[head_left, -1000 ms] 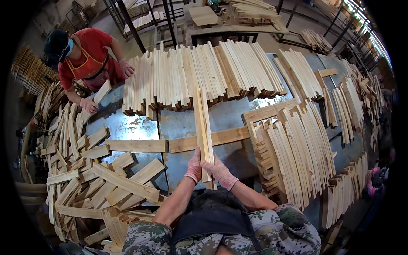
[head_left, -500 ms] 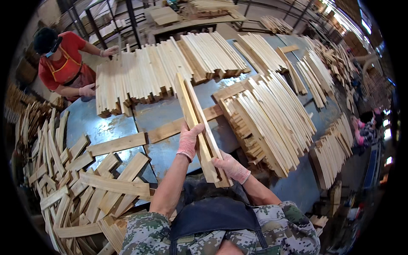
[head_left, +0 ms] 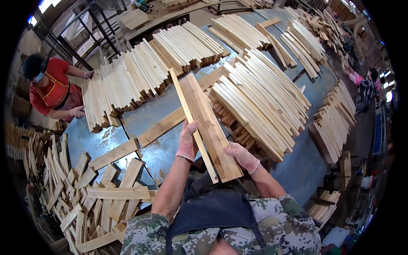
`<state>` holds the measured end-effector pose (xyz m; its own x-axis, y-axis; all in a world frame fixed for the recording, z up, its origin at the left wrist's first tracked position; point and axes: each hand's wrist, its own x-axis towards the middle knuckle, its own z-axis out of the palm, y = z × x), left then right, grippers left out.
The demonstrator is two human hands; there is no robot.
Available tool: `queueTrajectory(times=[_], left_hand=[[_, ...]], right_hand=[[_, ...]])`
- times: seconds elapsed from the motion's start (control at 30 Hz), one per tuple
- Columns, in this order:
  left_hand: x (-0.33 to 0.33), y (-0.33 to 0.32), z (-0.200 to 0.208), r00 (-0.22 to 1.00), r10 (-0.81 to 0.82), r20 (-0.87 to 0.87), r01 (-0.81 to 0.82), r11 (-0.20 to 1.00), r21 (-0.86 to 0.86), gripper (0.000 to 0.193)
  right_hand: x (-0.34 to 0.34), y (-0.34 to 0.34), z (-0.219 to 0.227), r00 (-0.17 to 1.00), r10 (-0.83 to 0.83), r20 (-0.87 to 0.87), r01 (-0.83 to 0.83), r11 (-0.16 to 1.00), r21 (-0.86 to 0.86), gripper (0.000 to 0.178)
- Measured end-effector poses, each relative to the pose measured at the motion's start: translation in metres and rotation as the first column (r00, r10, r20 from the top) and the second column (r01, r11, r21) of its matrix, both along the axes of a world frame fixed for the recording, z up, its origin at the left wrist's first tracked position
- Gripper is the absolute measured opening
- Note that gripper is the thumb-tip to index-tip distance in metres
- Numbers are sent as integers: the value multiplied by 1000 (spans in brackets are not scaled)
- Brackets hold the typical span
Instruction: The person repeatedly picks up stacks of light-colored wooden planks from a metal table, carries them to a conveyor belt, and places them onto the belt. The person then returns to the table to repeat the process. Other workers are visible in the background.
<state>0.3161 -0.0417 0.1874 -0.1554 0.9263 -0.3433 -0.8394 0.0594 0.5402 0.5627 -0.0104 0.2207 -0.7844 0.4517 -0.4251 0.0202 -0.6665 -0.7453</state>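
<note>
Wooden boards (head_left: 207, 123), two gloved hands

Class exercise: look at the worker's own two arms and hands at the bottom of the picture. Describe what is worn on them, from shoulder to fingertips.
Both hands wear knitted pinkish work gloves with ribbed cuffs: left hand, right hand. The forearms are bare. Short camouflage sleeves in green, brown and pale patches cover the upper arms. A dark blue apron with straps lies over the chest between them.

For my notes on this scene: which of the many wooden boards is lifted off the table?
The wide board, held between the left hand and right hand with a thin strip beside it. The other boards lie stacked or scattered on the table.
</note>
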Motion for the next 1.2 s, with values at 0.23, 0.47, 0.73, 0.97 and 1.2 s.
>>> queueTrajectory(times=[0.23,0.47,0.73,0.97,1.2], left_hand=[[9,14,7,999,-41,24,41,999,-7,78],[19,14,12,1000,-15,26,16,999,-34,74],[8,4,1,998,66,11,-64,993,-94,73],[-2,-5,-32,979,188,-82,-200,964,-177,47],[15,16,-53,999,-19,-32,21,999,38,49]], right_hand=[[6,19,0,1000,-11,11,12,988,-154,70],[14,20,-6,999,-34,3,34,988,-153,69],[-1,23,-2,998,61,31,-57,993,-101,64],[41,11,45,893,-151,423,-114,835,538,52],[95,13,45,786,-318,530,-320,524,790,58]])
